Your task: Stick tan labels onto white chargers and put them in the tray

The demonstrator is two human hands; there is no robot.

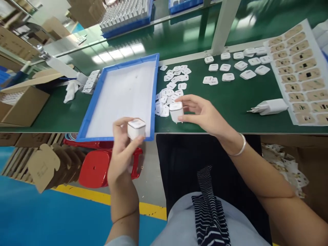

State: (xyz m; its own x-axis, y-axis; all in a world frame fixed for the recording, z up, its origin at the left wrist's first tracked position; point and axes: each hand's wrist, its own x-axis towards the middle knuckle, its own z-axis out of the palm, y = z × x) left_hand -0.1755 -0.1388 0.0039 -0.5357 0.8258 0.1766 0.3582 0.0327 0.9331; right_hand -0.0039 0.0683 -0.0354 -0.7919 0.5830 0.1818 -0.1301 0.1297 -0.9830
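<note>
Head view, looking down over a green workbench point(230, 102). Left hand point(123, 153) pinches 1 small white charger cube point(136, 128) betw. thumb and fingertips, held up just in front of the bench edge, near the front right corner of a blue-rimmed tray point(88, 116) w/ a white liner. Right hand point(205, 114), silver bangle at the wrist, grips a 2nd white charger cube point(176, 111) w/ thumb below and fingers curled over it, right at the bench surface, touching the near edge of a loose pile of small white stickers point(170, 89), approx. 30, too jumbled for an exact count. Further back and right, approx. 16 white flat caps point(238, 66) lie scattered in rough rows. 1 white plug adapter point(271, 106) w/ 2 round pins lies on its side, just beside a white sheet of tan labels point(299, 71); label print too small to read. Left of the tray, a short stack of white pieces point(89, 83) and a crumpled white cloth point(70, 90). 1 open cardboard box point(20, 102) at far left. Below the bench, 1 red plastic stool point(102, 167), a row of brown cardboard cutouts point(48, 165), blue floor w/ a yellow stripe. No readable brand or writing anywhere.
</note>
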